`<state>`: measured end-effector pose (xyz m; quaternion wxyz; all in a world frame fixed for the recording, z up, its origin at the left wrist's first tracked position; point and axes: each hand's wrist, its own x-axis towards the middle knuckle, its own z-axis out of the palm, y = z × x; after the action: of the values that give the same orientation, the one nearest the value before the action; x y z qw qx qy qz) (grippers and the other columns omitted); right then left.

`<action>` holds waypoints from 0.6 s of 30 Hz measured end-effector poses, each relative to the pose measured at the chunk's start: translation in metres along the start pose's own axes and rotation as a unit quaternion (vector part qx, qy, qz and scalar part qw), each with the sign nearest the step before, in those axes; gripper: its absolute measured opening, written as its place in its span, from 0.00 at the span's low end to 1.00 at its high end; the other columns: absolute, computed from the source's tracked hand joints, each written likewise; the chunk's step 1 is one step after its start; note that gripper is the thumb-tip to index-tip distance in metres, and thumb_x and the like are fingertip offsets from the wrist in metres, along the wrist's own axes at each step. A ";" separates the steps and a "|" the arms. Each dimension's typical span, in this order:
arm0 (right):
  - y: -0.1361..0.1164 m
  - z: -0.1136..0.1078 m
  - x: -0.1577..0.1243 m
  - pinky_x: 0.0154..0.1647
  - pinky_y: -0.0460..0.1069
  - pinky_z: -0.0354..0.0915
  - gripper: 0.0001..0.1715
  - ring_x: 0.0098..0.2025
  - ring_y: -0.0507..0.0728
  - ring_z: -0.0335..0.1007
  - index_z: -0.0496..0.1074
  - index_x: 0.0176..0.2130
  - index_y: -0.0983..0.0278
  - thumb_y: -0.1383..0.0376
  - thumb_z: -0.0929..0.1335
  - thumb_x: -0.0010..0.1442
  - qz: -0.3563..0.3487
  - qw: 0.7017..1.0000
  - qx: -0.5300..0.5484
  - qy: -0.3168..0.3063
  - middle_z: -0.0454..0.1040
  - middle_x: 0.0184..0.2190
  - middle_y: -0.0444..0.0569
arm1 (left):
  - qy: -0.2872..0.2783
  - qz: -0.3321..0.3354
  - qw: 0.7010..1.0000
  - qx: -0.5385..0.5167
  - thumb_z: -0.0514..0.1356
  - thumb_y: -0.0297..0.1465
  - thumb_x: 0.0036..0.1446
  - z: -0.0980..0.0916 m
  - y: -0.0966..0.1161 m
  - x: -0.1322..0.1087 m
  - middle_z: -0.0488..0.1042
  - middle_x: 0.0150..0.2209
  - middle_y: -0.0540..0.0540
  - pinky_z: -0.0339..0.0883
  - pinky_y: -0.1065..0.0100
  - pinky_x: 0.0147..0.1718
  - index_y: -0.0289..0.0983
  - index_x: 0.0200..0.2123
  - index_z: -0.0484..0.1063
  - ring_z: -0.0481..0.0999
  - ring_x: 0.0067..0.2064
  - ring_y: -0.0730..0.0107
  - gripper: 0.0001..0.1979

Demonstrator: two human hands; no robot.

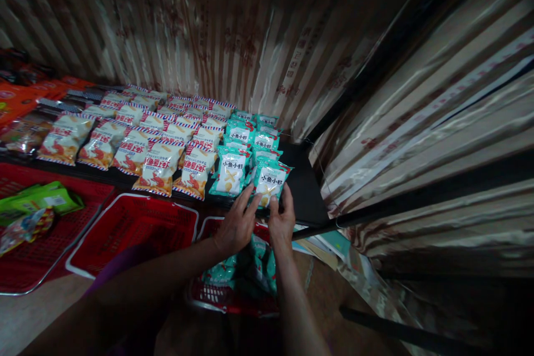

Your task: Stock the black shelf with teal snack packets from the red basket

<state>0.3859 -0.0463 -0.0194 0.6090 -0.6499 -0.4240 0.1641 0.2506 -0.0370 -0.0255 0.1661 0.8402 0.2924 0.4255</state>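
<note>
Both my hands meet at the front edge of a dark shelf [306, 189]. My left hand [236, 225] and my right hand [281, 221] pinch the bottom edge of a teal snack packet [271, 179] that stands at the front of the right teal row. Beside it on the left is another teal packet [230, 173], and more teal packets [252, 133] line up behind. Below my wrists a red basket [227, 295] holds further teal packets [258, 270].
Rows of white and orange prawn-snack packets [161, 164] fill the shelf to the left. Two more red baskets [133, 231] [25, 261] sit lower left, one with green packets [45, 197]. Striped foil sheeting [417, 122] walls in the back and right; dark bars [417, 194] cross on the right.
</note>
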 end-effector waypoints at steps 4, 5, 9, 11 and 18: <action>0.000 -0.001 0.000 0.60 0.57 0.56 0.36 0.60 0.60 0.60 0.59 0.61 0.63 0.52 0.65 0.57 -0.001 1.000 0.009 -0.011 0.64 0.59 0.54 | -0.005 0.025 0.999 0.026 0.44 0.19 0.60 0.002 -0.001 -0.001 0.46 0.66 0.30 0.56 0.47 0.60 0.33 0.64 0.49 0.43 0.68 0.53 0.28; 0.000 -0.001 0.000 0.60 0.57 0.57 0.36 0.59 0.60 0.61 0.60 0.60 0.62 0.52 0.65 0.57 0.001 1.000 0.014 -0.015 0.65 0.59 0.54 | -0.007 0.027 0.999 0.030 0.45 0.19 0.59 0.002 -0.002 -0.001 0.46 0.66 0.30 0.56 0.47 0.60 0.32 0.63 0.50 0.43 0.68 0.53 0.28; 0.000 -0.002 0.001 0.58 0.57 0.59 0.35 0.57 0.60 0.64 0.60 0.60 0.63 0.53 0.65 0.57 0.008 0.999 0.026 -0.029 0.66 0.58 0.54 | -0.008 0.033 0.998 0.059 0.46 0.20 0.59 0.003 -0.002 0.000 0.45 0.66 0.31 0.54 0.46 0.60 0.32 0.62 0.53 0.40 0.68 0.52 0.26; 0.000 -0.002 0.001 0.58 0.57 0.59 0.35 0.57 0.60 0.64 0.61 0.60 0.63 0.53 0.65 0.56 0.007 0.999 0.018 -0.031 0.66 0.58 0.54 | -0.007 0.043 0.996 0.073 0.46 0.20 0.59 0.002 -0.001 0.001 0.47 0.66 0.30 0.54 0.46 0.60 0.30 0.61 0.53 0.38 0.68 0.51 0.26; -0.006 -0.002 0.000 0.60 0.58 0.57 0.37 0.58 0.61 0.62 0.61 0.60 0.62 0.52 0.66 0.55 0.016 0.999 0.026 -0.033 0.65 0.59 0.53 | -0.009 0.075 0.993 0.089 0.46 0.19 0.59 0.009 -0.007 0.004 0.44 0.67 0.32 0.54 0.45 0.60 0.33 0.63 0.49 0.34 0.68 0.51 0.29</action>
<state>0.3855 -0.0483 -0.0135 0.6088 -0.6350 -0.4289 0.2056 0.2576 -0.0292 -0.0314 0.0606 0.8750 0.2638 0.4013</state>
